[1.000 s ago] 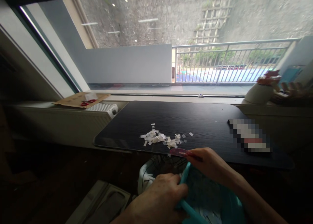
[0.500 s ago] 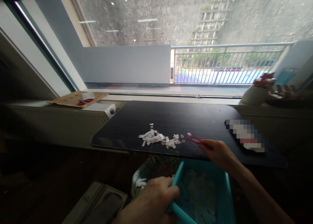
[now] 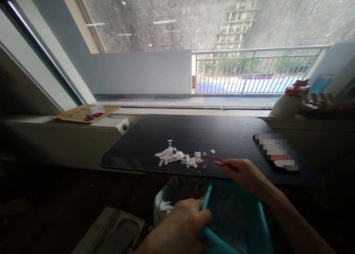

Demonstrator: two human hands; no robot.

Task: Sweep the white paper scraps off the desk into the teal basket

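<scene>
My left hand [image 3: 184, 219] is closed around the rim of a teal plastic bin [image 3: 264, 224], held below the table's front edge. The bin's inside is dim, and what lies in it cannot be made out. Over the table, my right hand [image 3: 242, 170] pinches one end of a pink see-through plastic piece with a rounded, oval outline [image 3: 212, 161]. Its far end points left at a loose heap of small white paper scraps [image 3: 173, 156] near the front edge. One scrap [image 3: 213, 151] lies apart, just beyond the pink piece.
A blurred-out flat item [image 3: 277, 152] lies on the black table [image 3: 205, 130] at right. Red-handled scissors [image 3: 90, 118] rest on brown paper [image 3: 72, 113] at left. A white-bodied container [image 3: 287, 104] stands on the sill. Below are a white basket [image 3: 159, 206] and a box [image 3: 111, 228].
My left hand and the teal bin have shifted a little to the right. My right hand has drawn the pink piece slightly toward me. The view has shifted slightly.
</scene>
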